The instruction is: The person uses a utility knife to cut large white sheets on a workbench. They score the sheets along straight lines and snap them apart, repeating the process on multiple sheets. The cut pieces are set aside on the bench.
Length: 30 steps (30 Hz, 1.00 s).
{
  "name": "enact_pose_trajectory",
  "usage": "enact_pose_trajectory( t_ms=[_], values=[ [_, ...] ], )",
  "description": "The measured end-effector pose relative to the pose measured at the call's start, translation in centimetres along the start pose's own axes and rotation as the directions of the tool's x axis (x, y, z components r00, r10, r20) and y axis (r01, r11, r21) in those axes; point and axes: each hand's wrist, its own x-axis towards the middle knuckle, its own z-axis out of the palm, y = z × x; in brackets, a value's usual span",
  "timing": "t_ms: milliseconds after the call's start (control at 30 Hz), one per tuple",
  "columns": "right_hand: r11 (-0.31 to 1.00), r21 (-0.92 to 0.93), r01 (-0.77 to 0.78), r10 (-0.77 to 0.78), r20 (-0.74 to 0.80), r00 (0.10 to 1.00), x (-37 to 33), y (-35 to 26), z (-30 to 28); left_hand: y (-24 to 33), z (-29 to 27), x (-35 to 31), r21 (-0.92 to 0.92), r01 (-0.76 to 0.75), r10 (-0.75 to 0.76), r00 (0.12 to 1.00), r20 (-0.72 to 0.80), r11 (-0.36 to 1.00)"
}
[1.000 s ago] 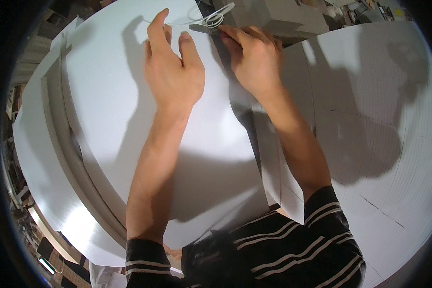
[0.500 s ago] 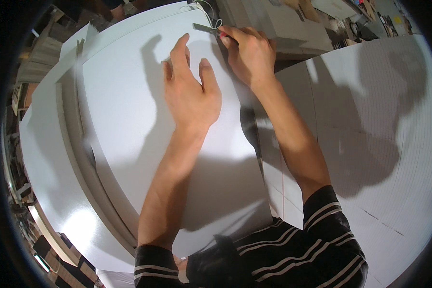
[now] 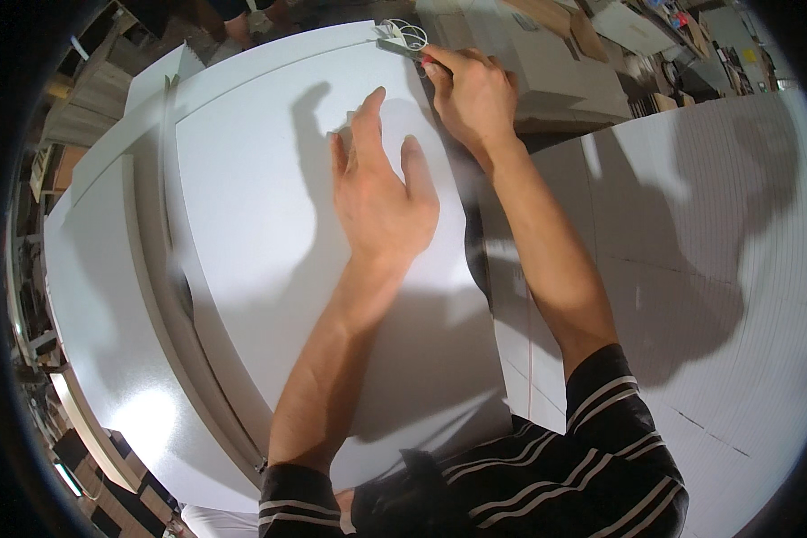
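Far left: edges of further white boards [image 3: 99,269] lie stacked under the top one, with a raised strip running along its left side. Cluttered shelving shows beyond the rim, too dark to identify.

Centre: a large white sheet [image 3: 242,233], foam board or similar, lies flat on the tabletop. Left hand [image 3: 381,193] rests palm down on it, fingers spread and apart, gripping nothing. Judged to be pressing the sheet so it cannot shift or lift under the cut.

Right of centre, at the sheet's far edge: right hand [image 3: 471,90] is closed around a slim tool, apparently a utility knife [image 3: 402,40]; tip lies at the top edge of the sheet. Loops of thin white wire or cord sit at the tip; what they are cannot be told. The two hands are near but not touching.

Right: a second white panel [image 3: 690,233] with faint parallel lines lies beside the sheet, a dark gap between them. Cardboard boxes [image 3: 547,54] lie behind.
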Motion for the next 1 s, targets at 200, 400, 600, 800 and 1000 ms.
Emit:
enact_pose_trajectory(
  t_ms=[200, 400, 600, 800, 1000],
  values=[
    [1.0, 0.016, 0.022, -0.021, -0.041, 0.999, 0.8, 0.3, 0.5, 0.0, 0.1, 0.1, -0.017, 0.006, -0.006, 1.0, 0.01, 1.0],
    [1.0, 0.001, 0.008, -0.008, -0.026, 1.0, 1.7, 0.4, 0.6, 0.4, 0.0, 0.2, 0.023, 0.011, -0.012, 0.999, 0.037, 1.0],
    [1.0, 0.006, -0.014, 0.014, -0.003, 1.0, 2.8, 0.2, 0.7, 0.4, 0.0, 0.5, 0.014, 0.009, -0.01, 0.999, 0.044, 1.0],
    [0.999, -0.01, -0.043, 0.043, 0.029, 0.999, 4.3, 1.4, 1.8, 0.2, 0.3, 0.2, 0.028, 0.01, -0.011, 0.999, 0.05, 1.0],
    [0.897, 0.197, -0.395, 0.358, 0.198, 0.912, 6.9, 6.4, 5.5, -0.1, 0.2, 0.2, 0.26, -0.163, 0.127, 0.98, 0.152, 0.952]
  ],
)
